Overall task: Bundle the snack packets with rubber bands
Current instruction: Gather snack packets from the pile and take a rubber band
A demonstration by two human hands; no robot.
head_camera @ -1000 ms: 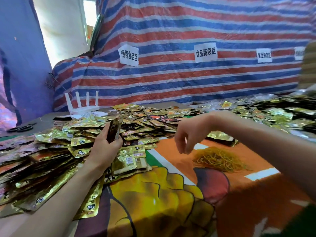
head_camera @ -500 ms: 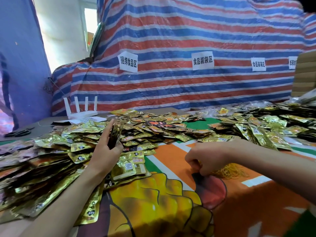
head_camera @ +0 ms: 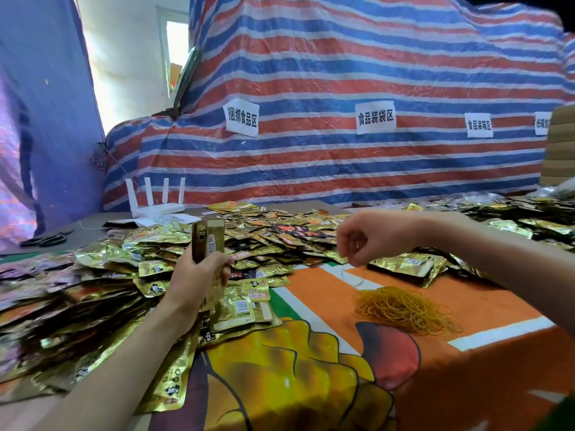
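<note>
Left of centre, the left hand (head_camera: 199, 275) grips a stack of snack packets (head_camera: 208, 241) upright, ready for wrapping, while the right hand (head_camera: 357, 241) pinches what looks like 1 rubber band (head_camera: 348, 276) above the rubber band pile (head_camera: 404, 309) on the desk (head_camera: 466, 384).

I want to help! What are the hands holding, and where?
The left hand grips a stack of snack packets by its lower end; the right hand pinches a rubber band by its top.

We read 捆绑食品区 on the left sign (head_camera: 241, 119) on the striped tarp (head_camera: 342, 73); the second sign (head_camera: 376, 117), right of it, says 食品装袋区. We cannot read the snack packets (head_camera: 155, 269).
</note>
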